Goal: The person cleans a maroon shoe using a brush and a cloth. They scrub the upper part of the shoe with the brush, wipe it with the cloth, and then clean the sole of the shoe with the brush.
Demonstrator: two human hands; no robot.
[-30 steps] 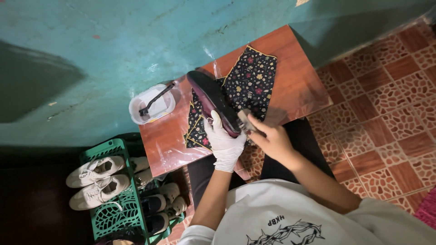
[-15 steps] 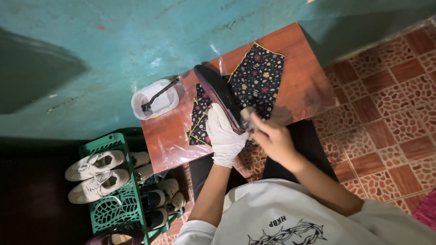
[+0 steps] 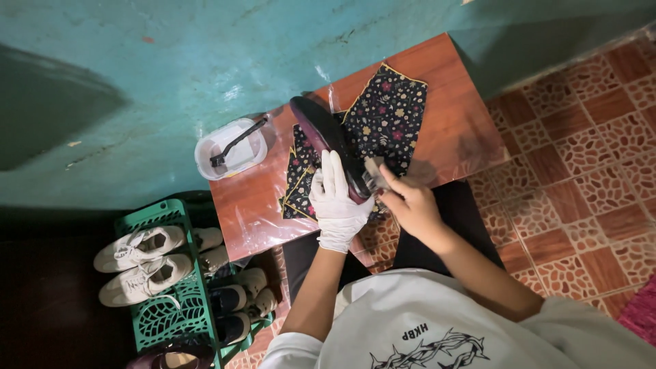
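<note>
Gloved left hand [image 3: 337,199] grips a dark shoe [image 3: 328,145] near the table's [image 3: 465,130] front edge; right hand [image 3: 410,205] pinches a small brush [image 3: 374,173], half hidden.

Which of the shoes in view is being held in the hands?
The dark glossy shoe over the floral cloth, gripped by the gloved left hand. The white sneakers and other pairs sit untouched in the green rack.

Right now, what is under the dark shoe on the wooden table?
A dark floral cloth lies under the dark shoe, spread on the wooden table. The gloved left hand covers the shoe's near end, so what lies beneath there is hidden.
</note>
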